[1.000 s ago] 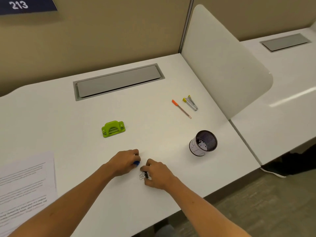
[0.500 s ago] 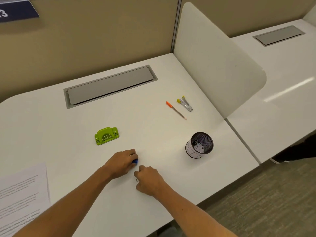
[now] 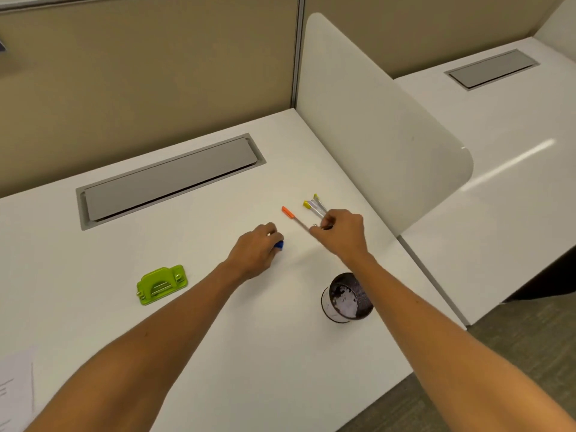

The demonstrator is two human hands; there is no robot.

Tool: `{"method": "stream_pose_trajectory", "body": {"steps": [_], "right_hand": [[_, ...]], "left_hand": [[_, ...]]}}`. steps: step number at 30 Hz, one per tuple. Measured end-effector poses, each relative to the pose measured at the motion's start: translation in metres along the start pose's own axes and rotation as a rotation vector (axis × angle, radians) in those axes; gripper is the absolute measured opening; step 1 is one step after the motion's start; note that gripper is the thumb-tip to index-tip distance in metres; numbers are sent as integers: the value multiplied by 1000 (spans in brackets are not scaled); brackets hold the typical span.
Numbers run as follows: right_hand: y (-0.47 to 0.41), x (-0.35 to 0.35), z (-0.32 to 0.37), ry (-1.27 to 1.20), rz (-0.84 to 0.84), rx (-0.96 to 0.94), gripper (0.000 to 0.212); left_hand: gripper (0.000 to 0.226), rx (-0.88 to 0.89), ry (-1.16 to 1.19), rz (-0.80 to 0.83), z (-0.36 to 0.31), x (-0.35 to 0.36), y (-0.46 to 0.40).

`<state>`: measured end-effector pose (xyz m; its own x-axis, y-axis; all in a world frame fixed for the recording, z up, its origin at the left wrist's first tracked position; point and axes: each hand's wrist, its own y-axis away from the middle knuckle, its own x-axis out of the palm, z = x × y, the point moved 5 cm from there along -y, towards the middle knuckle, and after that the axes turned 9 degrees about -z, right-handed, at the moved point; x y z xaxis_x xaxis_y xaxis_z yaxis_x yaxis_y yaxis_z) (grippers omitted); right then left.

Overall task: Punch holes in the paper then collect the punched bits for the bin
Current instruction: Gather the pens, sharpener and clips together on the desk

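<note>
gripping a small blue clip (image 3: pixel 279 245) in my left hand (image 3: pixel 254 251), i pinched a metal clip (image 3: pixel 324 226) in my right hand (image 3: pixel 343 233) over the tabletop (image 3: pixel 218 338), beside the pens (image 3: pixel 314 204).

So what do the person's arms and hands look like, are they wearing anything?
Both arms are bare from as far up as the picture shows down to the wrist: no sleeves, no gloves, no watch or bracelet. The left hand seems to have a small shiny ring on one finger, though it is too small to be sure. The right hand shows no ring that I can see.
</note>
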<state>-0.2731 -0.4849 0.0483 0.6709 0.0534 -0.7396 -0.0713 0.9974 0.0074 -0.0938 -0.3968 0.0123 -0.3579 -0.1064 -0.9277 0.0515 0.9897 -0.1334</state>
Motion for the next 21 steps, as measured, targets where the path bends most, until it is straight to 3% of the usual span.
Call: {"method": "stream_pose_trajectory", "body": {"steps": [5,13,21], "right_hand": [[-33,15,-41,59,108,120,13],[-57,51,-35,-73,102,201,12],[-74,67,-38,-57,99,159,9]], "left_hand": [[25,23,-61,66,-14,32,-44],[24,32,-121,143,-3,51,-77],[23,11,-123,157,1,58,-89]]}}
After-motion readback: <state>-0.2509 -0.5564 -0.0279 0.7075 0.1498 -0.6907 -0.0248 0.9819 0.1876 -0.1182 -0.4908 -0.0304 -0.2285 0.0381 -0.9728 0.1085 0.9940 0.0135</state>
